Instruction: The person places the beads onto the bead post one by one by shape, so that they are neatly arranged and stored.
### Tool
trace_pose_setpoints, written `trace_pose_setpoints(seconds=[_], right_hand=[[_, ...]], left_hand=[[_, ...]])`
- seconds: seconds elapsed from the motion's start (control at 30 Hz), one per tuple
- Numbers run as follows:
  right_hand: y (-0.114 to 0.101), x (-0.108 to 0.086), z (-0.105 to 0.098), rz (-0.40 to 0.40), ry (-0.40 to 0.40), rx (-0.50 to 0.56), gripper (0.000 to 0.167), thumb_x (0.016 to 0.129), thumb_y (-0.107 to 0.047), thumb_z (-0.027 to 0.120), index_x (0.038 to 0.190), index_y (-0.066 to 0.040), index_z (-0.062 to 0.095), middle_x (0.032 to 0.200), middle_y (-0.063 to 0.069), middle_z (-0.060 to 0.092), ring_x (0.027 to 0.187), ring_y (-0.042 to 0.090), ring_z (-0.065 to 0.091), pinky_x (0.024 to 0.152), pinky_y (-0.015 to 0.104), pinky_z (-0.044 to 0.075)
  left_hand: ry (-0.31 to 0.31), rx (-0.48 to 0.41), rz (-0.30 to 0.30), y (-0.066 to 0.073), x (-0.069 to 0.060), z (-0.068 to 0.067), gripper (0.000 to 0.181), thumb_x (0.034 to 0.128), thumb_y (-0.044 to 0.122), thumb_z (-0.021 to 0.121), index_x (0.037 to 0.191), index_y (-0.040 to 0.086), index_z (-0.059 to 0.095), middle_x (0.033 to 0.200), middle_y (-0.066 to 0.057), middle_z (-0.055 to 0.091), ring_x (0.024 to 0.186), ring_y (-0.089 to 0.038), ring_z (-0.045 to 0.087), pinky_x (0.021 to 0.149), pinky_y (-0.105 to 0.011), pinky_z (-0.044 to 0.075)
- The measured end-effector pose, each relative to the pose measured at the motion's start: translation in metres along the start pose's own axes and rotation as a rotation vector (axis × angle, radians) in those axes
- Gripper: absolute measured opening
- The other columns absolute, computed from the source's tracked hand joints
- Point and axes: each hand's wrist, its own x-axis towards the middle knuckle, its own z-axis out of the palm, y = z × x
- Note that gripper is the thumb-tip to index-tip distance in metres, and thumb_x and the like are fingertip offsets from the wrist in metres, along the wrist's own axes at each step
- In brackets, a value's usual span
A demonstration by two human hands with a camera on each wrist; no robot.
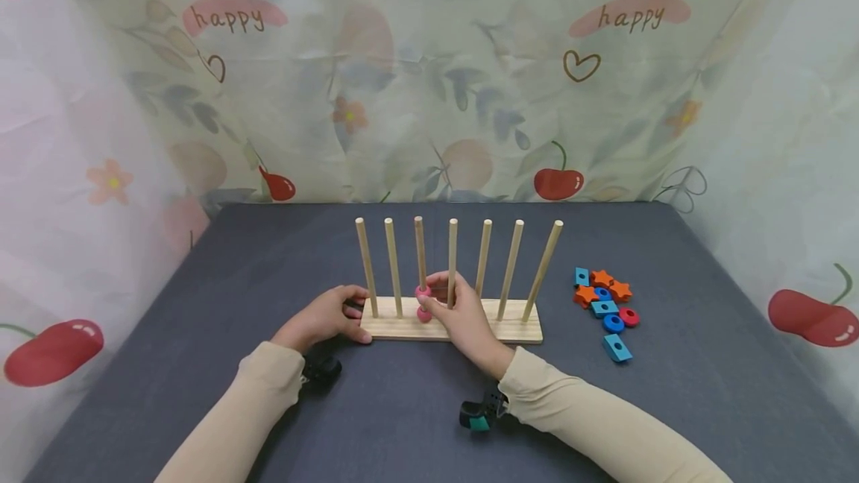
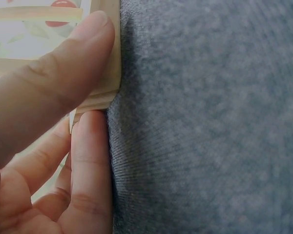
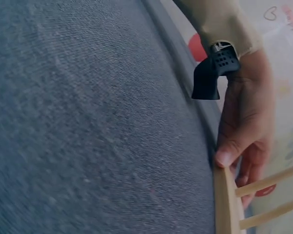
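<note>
A wooden peg board (image 1: pixel 396 329) with several upright pegs stands on the table. My left hand (image 1: pixel 330 313) grips its left end; in the left wrist view the thumb (image 2: pixel 53 73) lies over the edge and the fingers (image 2: pixel 91 165) touch the end face. My right hand (image 1: pixel 463 315) pinches an upper pink bead (image 1: pixel 422 291), which is around the third peg from the left, low down. Beneath that bead, another pink bead (image 1: pixel 424 315) sits on the same peg at the base. The right wrist view shows the left hand (image 3: pixel 249 117), not the right fingers.
Right of the board lies a loose group of pieces: orange stars (image 1: pixel 585 295), light blue rectangles (image 1: pixel 617 348), blue rings (image 1: pixel 614 323) and a pink ring (image 1: pixel 628 317). A patterned curtain (image 1: pixel 416 95) hangs behind the dark grey table (image 1: pixel 282 244).
</note>
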Motion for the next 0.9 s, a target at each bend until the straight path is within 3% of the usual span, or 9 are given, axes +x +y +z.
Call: trace_pose_setpoints(seconds=[0.33, 0.67, 0.9], right_hand=[[0.013, 0.0, 0.004, 0.055, -0.008, 0.022, 0.025, 0.089, -0.004, 0.067, 0.111, 0.003, 0.058, 0.108, 0.018, 0.065, 0.101, 0.028, 0.062, 0.089, 0.039, 0.05], [0.013, 0.0, 0.005, 0.127, -0.012, -0.006, 0.024, 0.085, -0.001, 0.071, 0.107, 0.002, 0.06, 0.099, 0.013, 0.066, 0.087, 0.017, 0.062, 0.082, 0.034, 0.052], [0.013, 0.001, 0.005, 0.126, -0.023, -0.01, 0.025, 0.085, -0.001, 0.071, 0.108, 0.002, 0.059, 0.1, 0.014, 0.066, 0.09, 0.019, 0.062, 0.084, 0.035, 0.052]], left_hand=[[0.008, 0.013, 0.022, 0.001, -0.001, 0.001, 0.079, 0.0653, 0.002, 0.088, 0.134, -0.005, 0.049, 0.124, -0.02, 0.052, 0.105, -0.027, 0.058, 0.088, -0.036, 0.051], [0.011, 0.008, 0.017, 0.001, -0.001, 0.001, 0.078, 0.065, 0.002, 0.088, 0.133, -0.004, 0.05, 0.124, -0.019, 0.052, 0.104, -0.026, 0.058, 0.088, -0.036, 0.051], [0.018, 0.01, 0.007, 0.001, -0.001, 0.001, 0.079, 0.0643, 0.002, 0.088, 0.133, -0.004, 0.05, 0.123, -0.019, 0.052, 0.104, -0.026, 0.058, 0.087, -0.035, 0.051]])
